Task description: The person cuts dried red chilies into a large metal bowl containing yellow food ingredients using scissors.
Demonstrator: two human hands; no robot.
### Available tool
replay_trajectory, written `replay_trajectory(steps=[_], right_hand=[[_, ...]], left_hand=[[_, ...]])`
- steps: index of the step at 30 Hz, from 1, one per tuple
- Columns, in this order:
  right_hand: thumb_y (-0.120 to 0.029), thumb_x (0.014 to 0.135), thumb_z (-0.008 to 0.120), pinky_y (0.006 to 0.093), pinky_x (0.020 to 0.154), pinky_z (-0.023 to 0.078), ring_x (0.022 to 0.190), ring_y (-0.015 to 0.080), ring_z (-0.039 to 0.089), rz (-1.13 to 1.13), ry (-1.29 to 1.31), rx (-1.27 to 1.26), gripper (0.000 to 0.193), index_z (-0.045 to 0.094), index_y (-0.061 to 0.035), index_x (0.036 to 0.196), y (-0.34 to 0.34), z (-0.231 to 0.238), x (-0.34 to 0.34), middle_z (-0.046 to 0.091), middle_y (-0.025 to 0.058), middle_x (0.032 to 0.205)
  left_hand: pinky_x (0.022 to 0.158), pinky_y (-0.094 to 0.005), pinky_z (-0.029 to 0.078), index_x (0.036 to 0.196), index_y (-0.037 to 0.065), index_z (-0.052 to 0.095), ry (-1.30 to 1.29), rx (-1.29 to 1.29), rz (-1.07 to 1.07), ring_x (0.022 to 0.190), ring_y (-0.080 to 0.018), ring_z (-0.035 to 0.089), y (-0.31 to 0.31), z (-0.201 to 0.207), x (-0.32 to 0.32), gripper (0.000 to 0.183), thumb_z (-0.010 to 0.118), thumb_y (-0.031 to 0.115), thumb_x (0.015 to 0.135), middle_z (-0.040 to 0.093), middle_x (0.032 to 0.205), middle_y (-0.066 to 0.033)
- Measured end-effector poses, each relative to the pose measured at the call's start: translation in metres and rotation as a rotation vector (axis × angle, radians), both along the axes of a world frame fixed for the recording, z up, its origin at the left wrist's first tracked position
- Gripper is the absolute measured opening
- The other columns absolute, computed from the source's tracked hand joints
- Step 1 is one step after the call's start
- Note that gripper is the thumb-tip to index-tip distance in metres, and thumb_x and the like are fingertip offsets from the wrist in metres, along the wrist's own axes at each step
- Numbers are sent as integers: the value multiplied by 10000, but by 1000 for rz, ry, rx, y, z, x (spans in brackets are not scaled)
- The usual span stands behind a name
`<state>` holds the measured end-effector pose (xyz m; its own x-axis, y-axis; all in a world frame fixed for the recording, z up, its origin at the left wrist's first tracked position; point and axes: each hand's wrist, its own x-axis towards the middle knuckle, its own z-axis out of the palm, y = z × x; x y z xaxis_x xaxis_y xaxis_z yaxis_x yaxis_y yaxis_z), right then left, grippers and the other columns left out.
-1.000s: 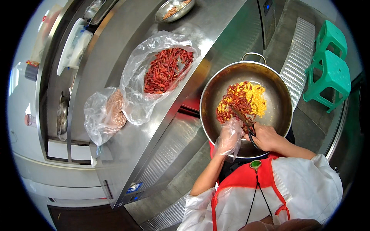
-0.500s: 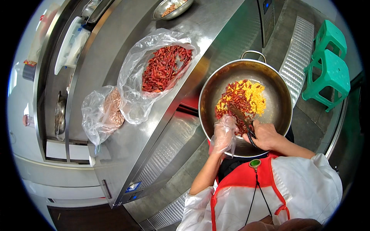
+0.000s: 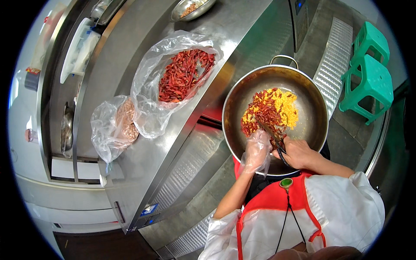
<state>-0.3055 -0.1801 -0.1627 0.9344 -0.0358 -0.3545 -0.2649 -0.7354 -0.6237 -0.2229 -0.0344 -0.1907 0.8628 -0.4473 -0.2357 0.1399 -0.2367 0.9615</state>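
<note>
A large steel pot [image 3: 303,151] with a loop handle rests at my lap. Inside it lie cut dried red chilies [image 3: 264,106] heaped against yellow crumbly bits [image 3: 286,108]. My right hand [image 3: 296,152], bare, is closed round the black handles of scissors [image 3: 274,136], whose dark blades point up and left over the chilies. Wearing a clear plastic glove, my left hand [image 3: 257,149] is held beside the blades, low in the pot. Its fingers look pressed together around dried chilies, though the glove and blades partly hide them.
Left of the pot runs a steel counter [image 3: 151,162]. On it are an open plastic bag [image 3: 145,93] of whole dried chilies [image 3: 180,78], a bag of small pinkish-brown pieces [image 3: 125,125], and a metal bowl [image 3: 194,14]. Green plastic stools [image 3: 375,82] stand on the right.
My left hand has shifted slightly right, closer to the scissors. My right hand keeps its grip in nearly the same place.
</note>
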Motion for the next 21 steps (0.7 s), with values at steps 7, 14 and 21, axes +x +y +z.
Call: replay_trajectory(steps=[7,14,21], right_hand=[[-521,858,499,483,738,459,811,436,595,13,-49,41,614,531,91,883,-2,-11,-3,599,293,817],[-557,838,505,482,715,470,774,436,605,-63,-56,8,660,516,102,878,-1,-14,-2,603,290,770],[-621,819,465,468,722,481,750,418,617,44,12,-36,722,483,95,903,-2,1,1,611,280,761]], left_hand=[[478,-224,339,777,76,540,41,-10,2,553,-58,442,2,-3,1,261,518,292,922,461,623,40],[486,-231,340,810,77,566,49,-33,84,549,-64,439,4,6,1,290,502,334,929,480,640,33],[483,-257,358,770,63,527,-57,57,97,544,-73,426,7,27,8,251,479,235,945,456,621,23]])
